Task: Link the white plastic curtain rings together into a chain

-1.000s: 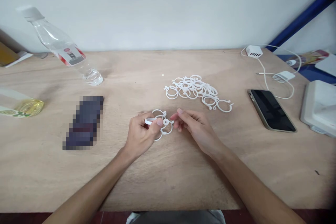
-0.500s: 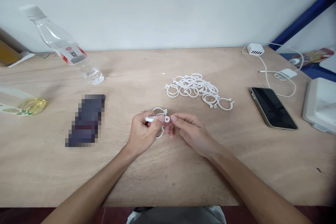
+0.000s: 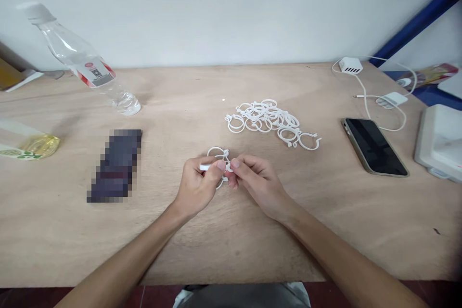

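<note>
We reach in over the near edge of the table [image 3: 173,269], our left forearm [image 3: 140,245] and right forearm [image 3: 332,248] slanting inward. Near the table's middle, our left hand [image 3: 197,183] is closed, thumb pressed down against curled fingers. Our right hand [image 3: 258,180] pinches just beside it, thumb tip over bent fingers, both wrists nearly straight.

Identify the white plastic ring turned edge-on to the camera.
The white plastic ring pinched in the left hand; it shows as a narrow band, while other rings, piled farther off or beside it, show open loops.
</note>
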{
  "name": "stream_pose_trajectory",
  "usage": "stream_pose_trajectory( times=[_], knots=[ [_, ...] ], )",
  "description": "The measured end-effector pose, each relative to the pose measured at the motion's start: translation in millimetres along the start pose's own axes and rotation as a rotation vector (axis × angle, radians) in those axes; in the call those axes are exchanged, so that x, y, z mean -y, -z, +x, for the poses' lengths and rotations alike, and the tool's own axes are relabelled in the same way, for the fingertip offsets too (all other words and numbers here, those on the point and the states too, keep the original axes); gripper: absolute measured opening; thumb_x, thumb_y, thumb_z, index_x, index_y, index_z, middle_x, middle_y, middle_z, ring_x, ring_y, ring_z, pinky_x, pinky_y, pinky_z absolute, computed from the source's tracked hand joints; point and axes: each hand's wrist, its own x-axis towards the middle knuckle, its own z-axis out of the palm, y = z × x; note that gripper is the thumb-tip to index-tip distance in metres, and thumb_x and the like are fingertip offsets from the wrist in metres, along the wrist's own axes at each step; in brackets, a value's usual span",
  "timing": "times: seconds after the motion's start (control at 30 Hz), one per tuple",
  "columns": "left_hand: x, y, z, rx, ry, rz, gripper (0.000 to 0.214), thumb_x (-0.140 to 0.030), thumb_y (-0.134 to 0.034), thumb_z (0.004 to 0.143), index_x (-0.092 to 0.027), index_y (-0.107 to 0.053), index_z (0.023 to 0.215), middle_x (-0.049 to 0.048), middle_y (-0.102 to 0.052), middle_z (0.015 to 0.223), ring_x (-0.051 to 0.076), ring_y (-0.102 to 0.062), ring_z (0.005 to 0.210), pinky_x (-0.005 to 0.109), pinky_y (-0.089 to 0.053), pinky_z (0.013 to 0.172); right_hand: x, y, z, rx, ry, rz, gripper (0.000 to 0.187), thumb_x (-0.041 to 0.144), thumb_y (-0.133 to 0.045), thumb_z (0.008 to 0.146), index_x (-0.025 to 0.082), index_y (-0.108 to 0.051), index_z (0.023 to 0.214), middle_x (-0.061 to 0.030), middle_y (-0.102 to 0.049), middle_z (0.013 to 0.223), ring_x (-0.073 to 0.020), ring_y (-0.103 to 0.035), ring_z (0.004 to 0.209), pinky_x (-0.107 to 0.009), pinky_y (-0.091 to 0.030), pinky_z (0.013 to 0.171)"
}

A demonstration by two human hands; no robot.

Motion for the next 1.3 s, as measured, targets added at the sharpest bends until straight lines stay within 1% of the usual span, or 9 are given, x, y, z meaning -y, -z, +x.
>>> stream_pose_trajectory(
  times=[0.17,0.27,0.37,0.5,0.6,0.83,0.97,1.17,1.3],
  knots=[
    [0,-1.4,-1,-0.017,0.028,0.076,0.042,-0.040,-0.045,0.088,-0.016,-0.059,0.057,0.0003,-0.053,0.051,0.012,-0.040,0.048,0.027,-0.038,0.056,-4,-2,0,-0.028,0.002,0.016,0.035,0.048,-0.068,0.078,0.018,-0.062,0.062,0.0025,-0.055,0.055,-0.0095,-0.047,0.055,-0.025,-0.037,0.055],
    [0,-1.5,-1,-0.048,0.053,0.058,0.044,-0.045,-0.046,0.086,-0.016,-0.055,0.053,-0.0009,-0.046,0.047,0.010,-0.034,0.045,0.026,-0.032,0.048,1,1,1,-0.016,-0.003,-0.043,0.044,0.056,-0.054,0.084,0.018,-0.063,0.064,-0.0006,-0.058,0.058,-0.0123,-0.051,0.056,-0.027,-0.039,0.056],
    [0,1.1,0,-0.149,0.069,0.074,0.044,-0.046,-0.048,0.082,-0.017,-0.049,0.050,-0.0039,-0.034,0.045,0.009,-0.028,0.044,0.024,-0.025,0.044,10,14,4,-0.223,0.110,-0.425,0.049,0.055,-0.044,0.089,0.018,-0.064,0.064,-0.0018,-0.058,0.057,-0.0141,-0.052,0.056,-0.029,-0.040,0.057],
    [-1,5.7,1,-0.240,0.040,0.166,0.041,-0.042,-0.047,0.081,-0.020,-0.036,0.048,-0.0050,-0.027,0.048,0.009,-0.024,0.046,0.025,-0.022,0.045,18,47,11,-0.605,0.372,-1.087,0.020,0.034,-0.057,0.083,0.018,-0.067,0.077,-0.0036,-0.065,0.071,-0.0179,-0.054,0.066,-0.034,-0.043,0.070],
    [-1,6.9,2,-0.216,-0.031,0.253,0.040,-0.040,-0.048,0.081,-0.020,-0.036,0.049,-0.0047,-0.032,0.048,0.010,-0.029,0.048,0.026,-0.025,0.048,17,67,15,-0.697,0.405,-1.342,0.017,0.024,-0.058,0.078,0.016,-0.068,0.090,-0.0078,-0.069,0.085,-0.0238,-0.056,0.081,-0.041,-0.042,0.084],
    [0,8.1,2,-0.163,-0.195,0.572,0.032,-0.035,-0.048,0.084,-0.018,-0.050,0.057,-0.0025,-0.052,0.055,0.013,-0.044,0.054,0.030,-0.033,0.063,8,72,18,-0.714,0.295,-1.553,0.033,0.032,-0.061,0.078,0.016,-0.067,0.106,-0.0102,-0.065,0.088,-0.0289,-0.051,0.091,-0.046,-0.039,0.088],
    [-2,9.4,0,-0.140,-0.275,0.818,0.022,-0.035,-0.052,0.082,-0.018,-0.063,0.074,0.0012,-0.061,0.068,0.018,-0.052,0.069,0.035,-0.034,0.075,5,70,19,-0.663,0.289,-1.649,0.039,0.034,-0.055,0.085,0.020,-0.063,0.120,-0.0105,-0.058,0.090,-0.0283,-0.047,0.091,-0.043,-0.039,0.082],
    [1,9.0,-3,-0.037,-0.295,0.947,0.039,-0.033,-0.056,0.078,-0.016,-0.066,0.112,0.0087,-0.058,0.091,0.025,-0.048,0.090,0.040,-0.036,0.081,1,65,19,-0.634,0.366,-1.702,0.022,0.031,-0.053,0.087,0.022,-0.073,0.089,-0.0109,-0.055,0.090,-0.0279,-0.043,0.092,-0.043,-0.038,0.079],
    [1,9.8,-3,0.015,-0.258,0.960,0.049,-0.032,-0.055,0.079,-0.015,-0.060,0.124,0.0103,-0.052,0.097,0.026,-0.044,0.092,0.043,-0.036,0.082,-1,65,20,-0.593,0.430,-1.683,0.025,0.027,-0.048,0.090,0.019,-0.071,0.085,-0.0124,-0.057,0.088,-0.0288,-0.044,0.091,-0.045,-0.039,0.079]
  ],
)
